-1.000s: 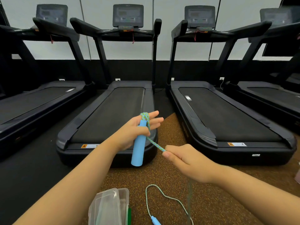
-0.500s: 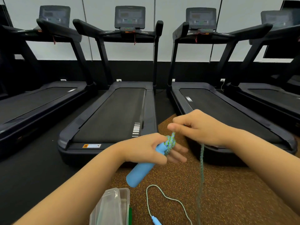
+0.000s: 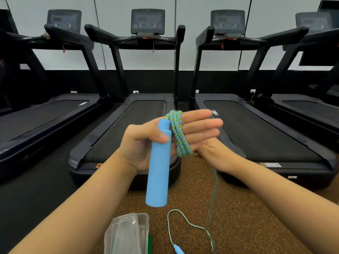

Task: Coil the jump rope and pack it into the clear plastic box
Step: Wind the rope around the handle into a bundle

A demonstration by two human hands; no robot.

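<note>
Your left hand [image 3: 146, 143] is pinning the blue handle [image 3: 158, 165] upright under the thumb, fingers stretched out flat with rope [image 3: 178, 132] looped around them. Just right, your right hand [image 3: 211, 151] is tucked behind those fingers; I cannot tell its grip. Rope is trailing from it to the brown floor [image 3: 247, 217], beside the clear box [image 3: 128, 233] at the bottom edge.

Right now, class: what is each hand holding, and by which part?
Left hand pins the blue handle near its top with the thumb, rope coiled around its fingers. Right hand, mostly hidden behind, appears to grip the rope's running strand.
</note>
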